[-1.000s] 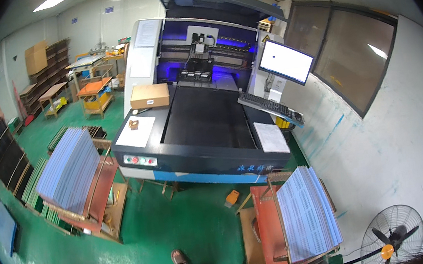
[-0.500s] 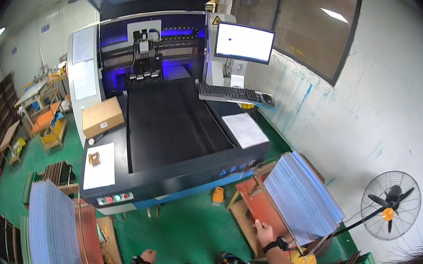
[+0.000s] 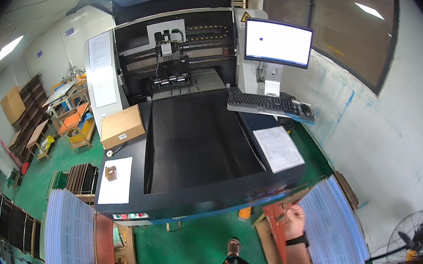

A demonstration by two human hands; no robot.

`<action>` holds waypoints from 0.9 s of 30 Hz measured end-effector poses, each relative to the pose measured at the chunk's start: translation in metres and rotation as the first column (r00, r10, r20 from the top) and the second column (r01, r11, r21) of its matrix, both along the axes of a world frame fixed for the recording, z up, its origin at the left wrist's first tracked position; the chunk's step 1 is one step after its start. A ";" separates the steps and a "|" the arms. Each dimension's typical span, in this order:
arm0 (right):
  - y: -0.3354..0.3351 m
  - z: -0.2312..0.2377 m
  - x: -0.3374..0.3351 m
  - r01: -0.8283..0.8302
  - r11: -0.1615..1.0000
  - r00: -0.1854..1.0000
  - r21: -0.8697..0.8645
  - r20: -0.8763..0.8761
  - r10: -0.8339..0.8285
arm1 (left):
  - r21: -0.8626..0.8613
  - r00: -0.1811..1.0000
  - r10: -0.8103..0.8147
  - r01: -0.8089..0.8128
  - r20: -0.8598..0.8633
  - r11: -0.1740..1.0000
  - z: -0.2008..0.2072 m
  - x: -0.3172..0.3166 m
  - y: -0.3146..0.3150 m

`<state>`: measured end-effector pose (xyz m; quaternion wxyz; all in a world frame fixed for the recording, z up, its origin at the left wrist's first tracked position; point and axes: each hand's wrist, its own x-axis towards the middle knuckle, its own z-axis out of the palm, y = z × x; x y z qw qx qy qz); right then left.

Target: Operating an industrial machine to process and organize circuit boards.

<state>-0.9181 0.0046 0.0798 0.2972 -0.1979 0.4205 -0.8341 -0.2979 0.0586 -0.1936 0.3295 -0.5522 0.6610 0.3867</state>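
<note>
Just to the right of the nearer, right hand (image 3: 295,219), which is seen curled though whether anything is gripped cannot be told, the stack of pale panels (image 3: 333,227) is set on edge, its long axis pointed roughly forward.

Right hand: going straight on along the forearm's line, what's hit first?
Probably the brownish far end of the rack ahead of the right hand, then the machine's dark front edge. Depth is unclear; it might pass above the rack end.
</note>
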 end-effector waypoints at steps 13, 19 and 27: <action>-0.163 0.044 0.001 -0.730 0.669 0.680 0.143 0.250 0.689 | -0.161 0.758 0.361 -0.516 -0.543 0.841 0.132 -0.267 -0.165; -0.210 -0.001 -0.028 -0.431 0.788 0.833 0.441 -0.142 0.535 | -0.213 0.748 0.167 -0.384 -0.643 0.898 0.181 -0.313 -0.195; -0.170 -0.064 -0.029 -0.628 0.604 0.777 0.491 0.363 0.514 | -0.422 0.672 0.234 -0.659 -0.703 0.623 0.203 -0.272 -0.276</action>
